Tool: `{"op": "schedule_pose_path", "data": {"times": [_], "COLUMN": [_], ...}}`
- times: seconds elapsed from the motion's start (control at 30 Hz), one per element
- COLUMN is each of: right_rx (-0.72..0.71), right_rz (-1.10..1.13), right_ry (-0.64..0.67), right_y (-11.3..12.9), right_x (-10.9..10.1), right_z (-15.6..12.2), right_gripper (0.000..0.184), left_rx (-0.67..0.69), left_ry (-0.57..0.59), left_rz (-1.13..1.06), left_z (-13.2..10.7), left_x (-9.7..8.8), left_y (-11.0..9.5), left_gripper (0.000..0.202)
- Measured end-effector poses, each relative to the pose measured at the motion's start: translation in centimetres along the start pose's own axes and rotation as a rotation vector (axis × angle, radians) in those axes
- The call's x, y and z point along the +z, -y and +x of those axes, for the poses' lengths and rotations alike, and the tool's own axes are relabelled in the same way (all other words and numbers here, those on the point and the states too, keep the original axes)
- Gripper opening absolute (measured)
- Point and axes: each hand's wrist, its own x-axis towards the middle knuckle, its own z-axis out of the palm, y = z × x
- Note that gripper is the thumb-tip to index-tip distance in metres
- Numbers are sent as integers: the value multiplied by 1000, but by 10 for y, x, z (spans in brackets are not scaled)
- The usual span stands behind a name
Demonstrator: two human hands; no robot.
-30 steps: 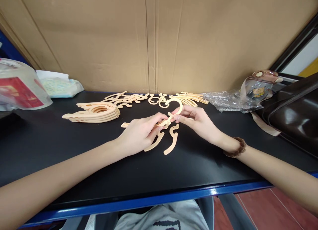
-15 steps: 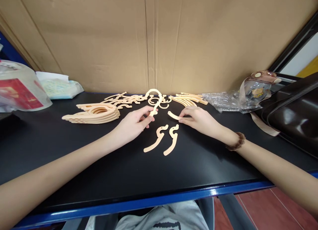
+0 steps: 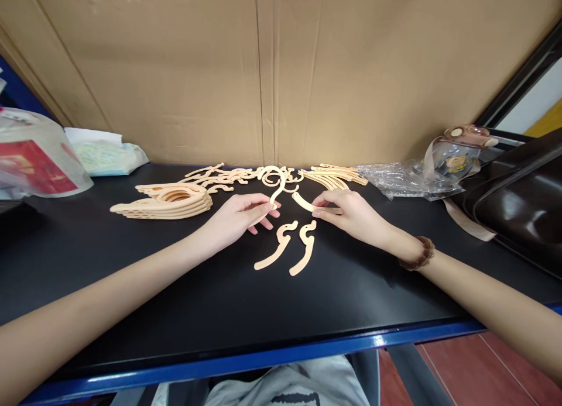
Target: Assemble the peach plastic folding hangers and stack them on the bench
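Between the thumb and fingers of my left hand (image 3: 246, 214) is a cream plastic hanger hook (image 3: 277, 189), its curved end pointing up and away. My right hand (image 3: 345, 210) pinches one end of a short curved hanger arm (image 3: 302, 202); its free end points toward the hook, a gap apart. On the black table below lie two notched hanger arms, one left (image 3: 277, 248) and one right (image 3: 304, 251), side by side. Behind my hands are loose hooks (image 3: 290, 178), more curved arms (image 3: 336, 175) and a heap of notched arms (image 3: 232, 175).
A stack of cream folded hangers (image 3: 164, 202) sits left of my left hand. Further left are a white-and-red plastic bag (image 3: 39, 154) and a tissue pack (image 3: 105, 151). Clear plastic wrap (image 3: 395, 178), a clear bottle (image 3: 459, 157) and a dark brown bag (image 3: 522, 189) are on the right.
The hook in my left hand has tipped lower and turned, and the fingers beneath it have spread. My right hand has shifted slightly left with the curved arm.
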Motion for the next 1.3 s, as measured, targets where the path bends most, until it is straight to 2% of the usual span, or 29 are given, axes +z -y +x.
{"op": "schedule_pose_path", "data": {"times": [0.17,0.33,0.6,0.9,1.3], "right_rx": [-178,-262,-306,-338,-389], "right_rz": [-68,-94,-102,-78,-52], "right_ry": [-8,-9,-12,-32,-34], "right_y": [10,17,18,15,13], "right_x": [-2,-3,-4,-4,-3], "right_z": [1,0,0,-2,-4], "right_gripper": [9,9,12,14,18], "left_rx": [-29,-79,-77,-62,-58], "left_ry": [23,91,219,350,326], "left_rz": [-72,-122,-165,-123,-126], "left_z": [-6,-9,-10,-12,-13], "left_x": [-1,-3,-9,-13,-15], "left_y": [-10,-16,-17,-17,-20], "left_gripper": [33,31,27,31,27]}}
